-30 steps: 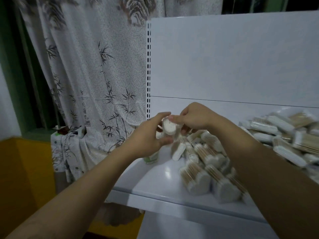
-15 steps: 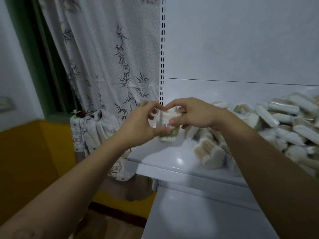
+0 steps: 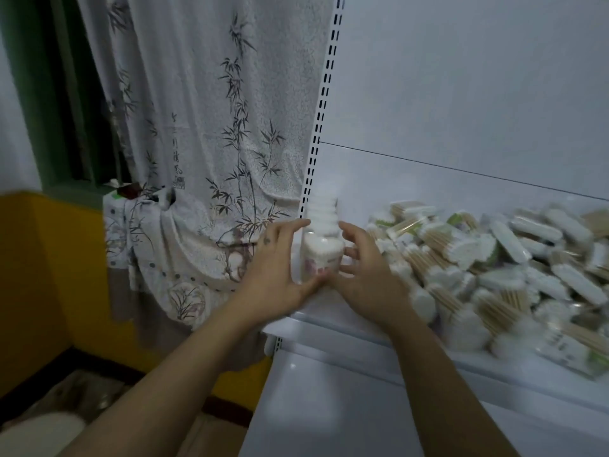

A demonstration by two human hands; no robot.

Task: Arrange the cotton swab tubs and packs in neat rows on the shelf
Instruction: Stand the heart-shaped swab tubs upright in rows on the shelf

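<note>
Fingers [image 3: 294, 227] of the left hand [image 3: 276, 262] are spread and fairly straight, laid along the left side of a cotton swab tub [image 3: 320, 255]. The thumb crosses low in front of its base. Right hand [image 3: 367, 275] is on the other side, its fingers [image 3: 350, 231] apart and loosely bent, tips just beside the tub's right wall (motion blur, so cannot tell whether they touch). Neither hand is clamped round it.

Tub stands upright at the far left end of the shelf [image 3: 349, 331], close to the front edge. White swab tips show at its top, and there is a faint pinkish label low on its front. A second tub [image 3: 324, 211] sits on top of it, white and blurred, just beside the slotted upright [image 3: 324, 94].

Right of the hands, the shelf carries a loose pile of packs and tubs [image 3: 478, 268]. Wooden sticks and white tips lie at all angles, many overlapping, and the heap runs off the right edge of view.

White back panel [image 3: 461, 94] stands behind. A lower shelf [image 3: 329, 407], also white, sits below. Left of the unit hangs a pale curtain [image 3: 204, 127] printed with bamboo, its lower part draped over something low. Beyond that is a yellow wall [image 3: 39, 275], with a dark green window frame [image 3: 62, 94] above it.
</note>
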